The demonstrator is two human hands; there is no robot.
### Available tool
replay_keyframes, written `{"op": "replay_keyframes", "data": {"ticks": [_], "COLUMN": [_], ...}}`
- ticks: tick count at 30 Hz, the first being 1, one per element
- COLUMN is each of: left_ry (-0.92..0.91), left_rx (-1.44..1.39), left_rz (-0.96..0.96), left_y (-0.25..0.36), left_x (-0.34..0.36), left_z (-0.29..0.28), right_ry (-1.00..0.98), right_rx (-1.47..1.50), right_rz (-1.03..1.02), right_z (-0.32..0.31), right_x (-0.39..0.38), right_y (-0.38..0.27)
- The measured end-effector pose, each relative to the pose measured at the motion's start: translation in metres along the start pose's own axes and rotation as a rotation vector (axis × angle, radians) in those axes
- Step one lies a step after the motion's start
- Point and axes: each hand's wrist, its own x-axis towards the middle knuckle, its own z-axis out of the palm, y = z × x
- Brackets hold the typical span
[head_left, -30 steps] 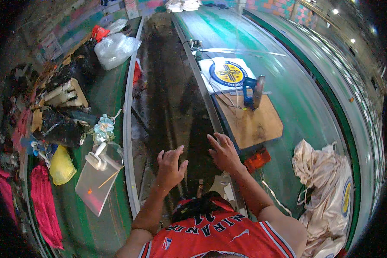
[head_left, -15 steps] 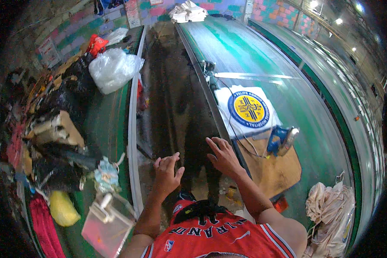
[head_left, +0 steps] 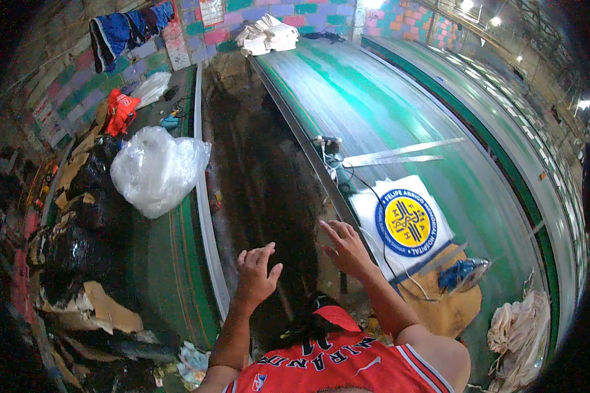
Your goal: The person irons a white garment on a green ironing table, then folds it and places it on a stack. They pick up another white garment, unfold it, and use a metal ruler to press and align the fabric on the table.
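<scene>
Downward in the view had slid the printed white cloth (head_left: 408,224), the brown board (head_left: 465,308) and the blue tool (head_left: 462,275) since a second earlier, and the clear sleeve on the left had dropped out of sight, which suggested that the person had stepped forward along the dark aisle (head_left: 242,150). Both hands had kept nearly the same place in front of the body. Fingers loosely spread and thumb apart, the left hand (head_left: 259,272) had an empty grip over the aisle, well apart from the clear plastic bag (head_left: 160,171) on the left surface (head_left: 160,272). At the aisle's other side, the right hand (head_left: 347,249) also had its grip spread around nothing; its height above the edge could not be told. The change put the cloth, rather than the board, nearest to that right hand. It lay flat on the green right surface (head_left: 334,85), its round blue and yellow emblem facing up, with a dark cable (head_left: 378,204) across its aisle side, the metal strips (head_left: 400,157) beyond it and the board just beside its near edge.
</scene>
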Motion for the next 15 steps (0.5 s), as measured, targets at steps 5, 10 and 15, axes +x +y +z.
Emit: {"op": "replay_keyframes", "data": {"ticks": [5, 10, 15], "left_ry": [-0.029, -0.005, -0.01], "left_rx": [0.012, 0.011, -0.002], "left_rz": [0.023, 0.024, 0.042], "left_y": [-0.045, -0.096, -0.137], "left_x": [0.067, 0.158, 0.277], "left_z": [-0.003, -0.008, -0.018], "right_ry": [0.02, 0.068, 0.124], "right_rx": [-0.018, 0.002, 0.005], "right_rz": [0.005, 0.017, -0.018], "right_z": [0.022, 0.039, 0.039], "right_x": [0.074, 0.175, 0.287], "right_y": [0.025, 0.057, 0.085]}}
